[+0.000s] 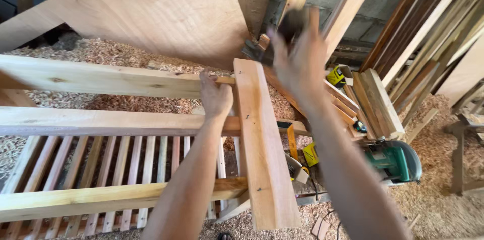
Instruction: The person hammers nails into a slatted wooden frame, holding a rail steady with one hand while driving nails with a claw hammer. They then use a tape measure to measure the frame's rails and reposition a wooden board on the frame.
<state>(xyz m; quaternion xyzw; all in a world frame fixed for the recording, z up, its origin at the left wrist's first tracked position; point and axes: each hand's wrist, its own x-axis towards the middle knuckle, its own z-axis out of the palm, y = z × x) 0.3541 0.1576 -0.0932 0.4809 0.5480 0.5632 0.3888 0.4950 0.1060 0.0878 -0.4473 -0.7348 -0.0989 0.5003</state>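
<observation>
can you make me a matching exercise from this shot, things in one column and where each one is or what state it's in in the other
Things:
1. left hand
2. right hand
3. green power tool
4. wood shavings

Places or states:
A. spread over the floor behind the frame
B. raised and blurred, gripping a dark tool
C. pressed on the joint of the top rail and the end plank
D. low at the right, beside stacked short boards

Pairs: 1-C, 2-B, 3-D, 4-A
</observation>
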